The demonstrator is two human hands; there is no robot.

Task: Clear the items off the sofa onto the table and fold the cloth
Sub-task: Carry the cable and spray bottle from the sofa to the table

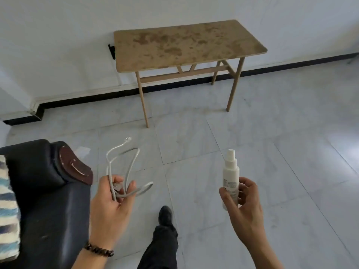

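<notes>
My left hand grips a looped white cable, whose plug end sticks up above my fingers. A white spray bottle stands upright in my right hand, nozzle on top. Both hands hover over the floor. The wooden table with a stained top stands ahead against the wall, nothing on it. The dark sofa's arm is at the lower left, and a blue-and-white striped cloth lies on it at the frame's left edge.
Pale floor tiles stretch between me and the table. My leg and dark shoe are stepping forward. A black skirting board runs along the white wall, and a small dark box hangs on the wall left of the table.
</notes>
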